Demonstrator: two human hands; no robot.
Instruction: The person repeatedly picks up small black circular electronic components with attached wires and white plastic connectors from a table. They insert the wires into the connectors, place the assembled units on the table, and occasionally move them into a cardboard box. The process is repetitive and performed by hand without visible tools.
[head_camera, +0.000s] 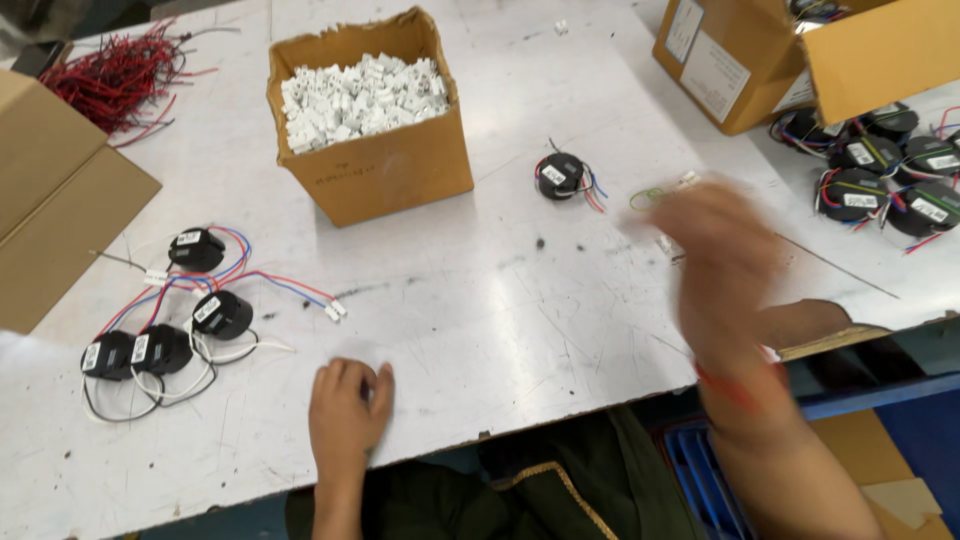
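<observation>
My left hand (347, 406) rests on the white table (520, 300) near its front edge, fingers curled under, nothing visible in it. Just left of it lie several black round coil parts (222, 314) with red, blue, white and black wires. My right hand (720, 250) is raised over the table's right side and is blurred by motion; whether it holds anything cannot be told. Beyond it lie a single black coil part (561, 176) with coloured wires and a small green loop (645, 199).
An open cardboard box (385, 165) full of small white connectors stands at the back middle. A bundle of red wires (115, 70) lies back left beside a flat carton (50, 200). More black coils (880, 180) and another carton (740, 60) sit at the right.
</observation>
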